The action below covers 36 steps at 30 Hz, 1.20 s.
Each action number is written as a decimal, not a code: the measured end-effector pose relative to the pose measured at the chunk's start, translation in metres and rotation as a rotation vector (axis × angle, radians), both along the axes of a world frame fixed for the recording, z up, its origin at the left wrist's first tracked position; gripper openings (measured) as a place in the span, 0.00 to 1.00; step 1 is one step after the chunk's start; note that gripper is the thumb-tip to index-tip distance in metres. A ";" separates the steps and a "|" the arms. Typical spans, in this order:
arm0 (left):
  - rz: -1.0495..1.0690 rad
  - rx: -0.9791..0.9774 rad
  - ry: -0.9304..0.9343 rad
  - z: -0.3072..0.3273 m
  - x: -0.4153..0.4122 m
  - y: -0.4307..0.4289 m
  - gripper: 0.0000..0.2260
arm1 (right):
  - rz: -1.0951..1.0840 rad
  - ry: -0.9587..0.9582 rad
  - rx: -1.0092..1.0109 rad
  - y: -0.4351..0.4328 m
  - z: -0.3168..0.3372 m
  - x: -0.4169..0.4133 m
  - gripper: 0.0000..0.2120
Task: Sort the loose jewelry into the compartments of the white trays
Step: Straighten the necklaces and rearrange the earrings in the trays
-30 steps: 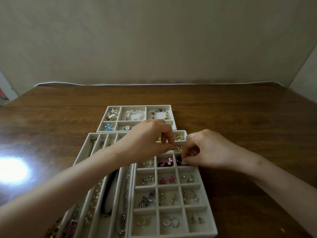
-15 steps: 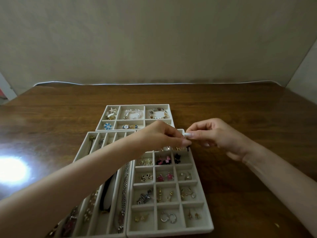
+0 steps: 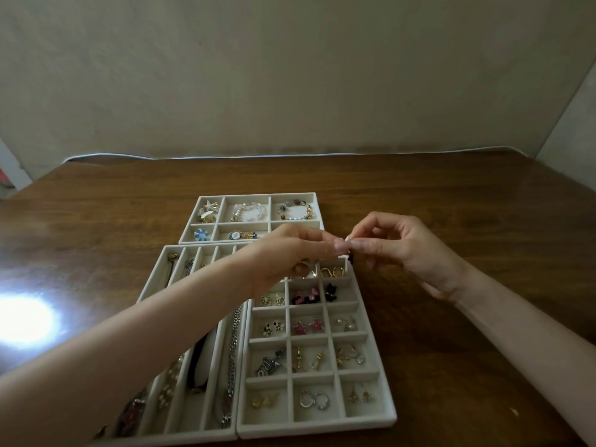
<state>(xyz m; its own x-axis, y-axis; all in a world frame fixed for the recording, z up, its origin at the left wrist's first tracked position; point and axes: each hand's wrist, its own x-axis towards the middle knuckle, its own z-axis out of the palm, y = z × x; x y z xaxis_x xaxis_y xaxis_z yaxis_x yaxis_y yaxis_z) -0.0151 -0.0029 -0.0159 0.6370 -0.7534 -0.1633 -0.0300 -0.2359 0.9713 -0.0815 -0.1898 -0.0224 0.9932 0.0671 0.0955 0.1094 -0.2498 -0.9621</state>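
Observation:
Three white trays lie on the wooden table. The grid tray (image 3: 383,411) at the near right holds pairs of earrings in small compartments. Beside it, the long-slot tray (image 3: 151,285) holds necklaces and chains. The far tray (image 3: 317,208) holds bracelets and brooches. My left hand (image 3: 290,253) and my right hand (image 3: 393,246) meet fingertip to fingertip above the grid tray's far right corner. Together they pinch a small black earring (image 3: 351,259) that hangs just below the fingers. Its match, another black earring (image 3: 330,291), lies in the compartment underneath.
A bright light reflection (image 3: 22,321) glares on the table at the left. A wall stands behind the table's far edge (image 3: 290,154). A tiny pale speck (image 3: 513,411) lies on the wood at the near right.
Both hands rose from the grid tray's compartments, lifting the small black earring off it. They now hold it a little higher and further right.

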 end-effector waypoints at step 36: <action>-0.419 0.766 -1.025 0.018 -0.003 -0.038 0.14 | -0.131 -0.123 -0.181 -0.004 0.000 0.004 0.01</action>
